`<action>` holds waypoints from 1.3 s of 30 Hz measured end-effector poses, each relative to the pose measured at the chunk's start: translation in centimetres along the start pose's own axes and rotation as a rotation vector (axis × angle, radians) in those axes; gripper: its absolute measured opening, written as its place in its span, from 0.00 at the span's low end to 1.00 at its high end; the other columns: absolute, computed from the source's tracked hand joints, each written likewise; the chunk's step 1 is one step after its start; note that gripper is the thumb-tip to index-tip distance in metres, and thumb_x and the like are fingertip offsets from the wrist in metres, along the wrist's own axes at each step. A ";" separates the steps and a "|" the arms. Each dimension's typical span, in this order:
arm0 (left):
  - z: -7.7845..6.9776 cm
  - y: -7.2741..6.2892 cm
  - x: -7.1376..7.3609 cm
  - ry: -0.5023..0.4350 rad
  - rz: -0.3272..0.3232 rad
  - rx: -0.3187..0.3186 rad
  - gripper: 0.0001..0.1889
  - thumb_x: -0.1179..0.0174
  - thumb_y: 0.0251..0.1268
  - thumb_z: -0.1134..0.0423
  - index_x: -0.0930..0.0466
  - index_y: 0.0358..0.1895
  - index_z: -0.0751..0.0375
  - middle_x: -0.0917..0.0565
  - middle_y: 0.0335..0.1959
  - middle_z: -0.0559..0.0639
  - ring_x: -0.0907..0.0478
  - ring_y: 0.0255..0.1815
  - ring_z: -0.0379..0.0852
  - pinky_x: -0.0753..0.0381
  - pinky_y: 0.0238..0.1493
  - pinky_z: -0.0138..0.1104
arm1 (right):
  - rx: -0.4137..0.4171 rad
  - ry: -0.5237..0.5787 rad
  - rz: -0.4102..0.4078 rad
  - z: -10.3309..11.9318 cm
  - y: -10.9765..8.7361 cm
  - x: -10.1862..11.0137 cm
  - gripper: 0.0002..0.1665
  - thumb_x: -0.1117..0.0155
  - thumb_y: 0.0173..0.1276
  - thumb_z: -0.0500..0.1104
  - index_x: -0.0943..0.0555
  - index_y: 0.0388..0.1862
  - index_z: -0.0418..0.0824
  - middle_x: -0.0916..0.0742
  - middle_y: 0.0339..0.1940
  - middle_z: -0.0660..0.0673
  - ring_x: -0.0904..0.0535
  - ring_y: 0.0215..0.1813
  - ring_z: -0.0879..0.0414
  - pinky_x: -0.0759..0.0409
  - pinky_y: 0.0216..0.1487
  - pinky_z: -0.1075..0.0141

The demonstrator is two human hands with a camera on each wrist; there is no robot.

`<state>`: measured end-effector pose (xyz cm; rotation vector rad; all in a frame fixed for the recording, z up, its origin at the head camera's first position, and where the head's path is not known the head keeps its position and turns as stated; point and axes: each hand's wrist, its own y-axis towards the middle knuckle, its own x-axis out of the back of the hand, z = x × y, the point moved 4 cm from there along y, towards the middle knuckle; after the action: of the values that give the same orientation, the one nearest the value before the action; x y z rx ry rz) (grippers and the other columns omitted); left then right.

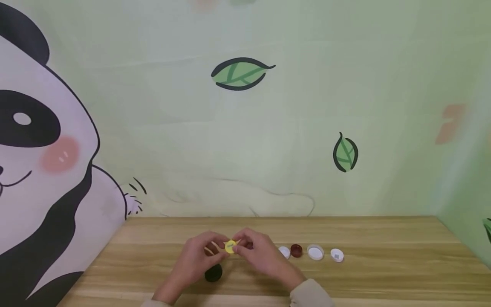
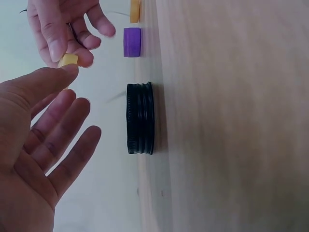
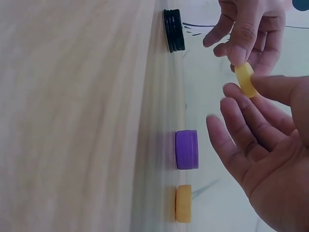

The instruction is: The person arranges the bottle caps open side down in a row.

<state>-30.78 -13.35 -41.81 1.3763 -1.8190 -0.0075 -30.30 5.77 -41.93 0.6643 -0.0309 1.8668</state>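
A small round yellow bottle cap [image 1: 230, 246], with dark marks on its face, is held up above the table between both hands. My left hand [image 1: 196, 257] pinches its left side between thumb and fingertips. From the opposite side, my right hand [image 1: 261, 252] pinches it too, the other fingers loosely bent. The right wrist view shows the yellow cap [image 3: 246, 79] edge-on, both thumbs against it. A wide black screw lid [image 1: 213, 273] lies on the table below the left hand. A ribbed purple cap [image 3: 187, 149] and an orange cap [image 3: 183, 203] stand beyond; the right hand hides them in the head view.
Right of the right hand, a row on the wooden table [image 1: 391, 273] holds a white cap [image 1: 284, 252], a dark red cap [image 1: 296, 250], a pale lid with a clear rim [image 1: 315, 252] and a white cap with a printed square [image 1: 337, 255]. A panda-printed backdrop [image 1: 172, 106] rises behind.
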 end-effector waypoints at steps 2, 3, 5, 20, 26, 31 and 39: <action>0.0 0.0 0.0 0.001 0.007 0.006 0.14 0.23 0.60 0.72 0.11 0.48 0.58 0.13 0.36 0.45 0.14 0.33 0.39 0.13 0.35 0.34 | -0.001 -0.020 0.018 0.0 0.0 0.0 0.11 0.28 0.74 0.37 0.17 0.52 0.38 0.12 0.39 0.51 0.17 0.41 0.59 0.18 0.44 0.66; 0.1 0.0 -0.1 0.002 0.013 0.011 0.13 0.22 0.61 0.71 0.11 0.47 0.58 0.13 0.36 0.45 0.14 0.33 0.39 0.13 0.36 0.34 | -0.001 -0.029 0.028 -0.1 0.0 0.0 0.11 0.27 0.73 0.36 0.16 0.52 0.39 0.12 0.39 0.51 0.18 0.41 0.59 0.18 0.43 0.66; 0.2 -0.1 -0.1 0.008 0.033 0.033 0.12 0.22 0.61 0.69 0.11 0.46 0.56 0.13 0.37 0.44 0.14 0.34 0.39 0.13 0.36 0.34 | -0.005 -0.039 0.050 -0.2 0.0 -0.1 0.13 0.26 0.71 0.35 0.16 0.52 0.40 0.12 0.40 0.50 0.18 0.40 0.59 0.19 0.42 0.66; 0.6 -0.3 -0.3 0.113 0.127 0.111 0.12 0.20 0.59 0.61 0.11 0.44 0.53 0.10 0.39 0.39 0.16 0.43 0.46 0.14 0.41 0.35 | -0.034 -0.057 0.109 -0.6 -0.1 -0.9 0.13 0.24 0.68 0.31 0.16 0.48 0.39 0.13 0.38 0.49 0.17 0.37 0.60 0.19 0.37 0.68; 0.5 -0.3 -0.4 0.107 0.164 0.113 0.11 0.21 0.60 0.63 0.11 0.44 0.55 0.11 0.40 0.41 0.16 0.44 0.47 0.13 0.42 0.36 | -0.009 -0.087 0.116 -0.6 -0.2 -1.1 0.12 0.23 0.68 0.33 0.17 0.46 0.40 0.12 0.37 0.50 0.17 0.37 0.61 0.18 0.41 0.67; 0.7 -0.3 -0.5 0.114 0.210 0.132 0.11 0.21 0.60 0.61 0.10 0.44 0.52 0.11 0.40 0.39 0.15 0.45 0.45 0.13 0.44 0.37 | -0.006 -0.124 0.126 -0.6 -0.2 -1.1 0.11 0.22 0.67 0.34 0.17 0.43 0.42 0.13 0.36 0.53 0.18 0.38 0.63 0.19 0.42 0.68; 0.8 -0.6 -0.8 0.093 0.286 0.140 0.09 0.21 0.60 0.61 0.10 0.41 0.50 0.11 0.39 0.36 0.15 0.44 0.41 0.15 0.45 0.37 | -0.010 -0.126 0.160 -0.7 -0.4 -1.5 0.12 0.20 0.64 0.33 0.17 0.40 0.40 0.13 0.34 0.52 0.20 0.37 0.63 0.20 0.42 0.68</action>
<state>-30.73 -13.29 -43.09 1.1775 -1.9512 0.3334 -29.85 4.88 -43.34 0.7912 -0.1797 1.9739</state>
